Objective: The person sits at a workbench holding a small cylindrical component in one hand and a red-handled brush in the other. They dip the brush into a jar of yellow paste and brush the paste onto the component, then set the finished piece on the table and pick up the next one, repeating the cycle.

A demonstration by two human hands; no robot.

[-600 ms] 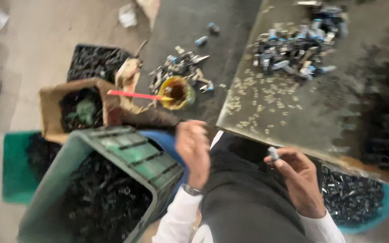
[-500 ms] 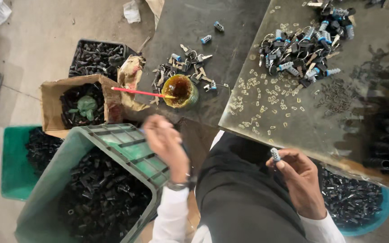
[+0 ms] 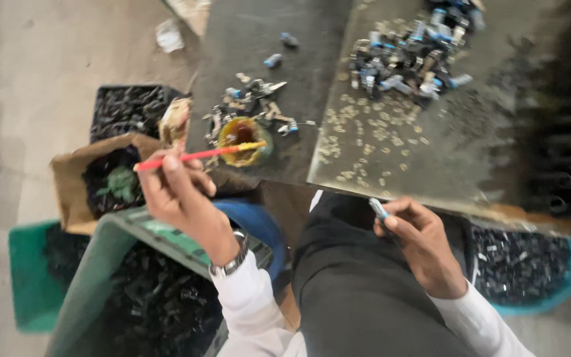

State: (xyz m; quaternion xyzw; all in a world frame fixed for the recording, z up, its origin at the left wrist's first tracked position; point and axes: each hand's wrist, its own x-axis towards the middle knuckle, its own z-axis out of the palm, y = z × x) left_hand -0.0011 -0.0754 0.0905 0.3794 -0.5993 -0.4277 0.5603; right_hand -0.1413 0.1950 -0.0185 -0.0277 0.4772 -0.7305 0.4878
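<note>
My left hand (image 3: 176,192) is raised over the green crate and grips the red handle of a thin brush (image 3: 199,154). The brush's yellowish tip lies across a small round pot (image 3: 242,140) of dark amber liquid on the dark work surface. My right hand (image 3: 418,235) rests above my lap and pinches a small blue-and-grey cylindrical part (image 3: 379,209) upright between its fingers. Around the pot lie several similar small metal parts (image 3: 259,99).
A grey metal sheet (image 3: 444,139) carries a heap of blue and grey parts (image 3: 408,56) and scattered pale bits. A green crate (image 3: 127,291), a cardboard box (image 3: 84,178), a black tray (image 3: 127,109) and a blue tub (image 3: 530,264) hold dark parts.
My left hand has risen from the green crate to the brush and taken hold of its red handle. My right hand has kept its part and barely moved.
</note>
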